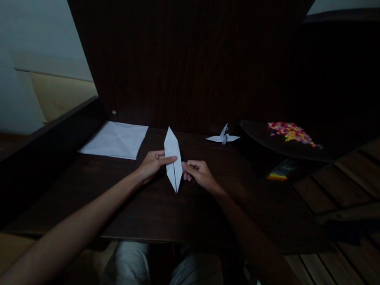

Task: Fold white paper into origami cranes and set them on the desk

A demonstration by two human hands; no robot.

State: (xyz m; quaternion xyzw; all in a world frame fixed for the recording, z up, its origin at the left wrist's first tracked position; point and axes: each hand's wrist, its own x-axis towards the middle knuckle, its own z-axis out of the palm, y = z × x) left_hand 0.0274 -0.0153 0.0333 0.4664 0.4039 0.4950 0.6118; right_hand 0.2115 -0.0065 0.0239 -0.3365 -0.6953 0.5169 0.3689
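Pinching the paper [172, 147] mid-length, the left grip [153, 164] apparently steadies it; the right grip [199, 173] pinches its edge; sheets [119, 140] lie aside, perhaps for room.

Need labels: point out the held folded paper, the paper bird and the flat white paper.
Folded paper [174, 148]: head view, upper half of its face.
Paper bird [224, 139]: head view, body between the wings.
Flat white paper [117, 140]: head view, surface middle.

Your folded paper [173, 147] is white, and so are the paper stack [115, 140] and the paper crane [224, 139]. The tall panel [188, 61] is dark brown with faint wood grain. The small pieces [291, 132] mix pink, red and yellow.
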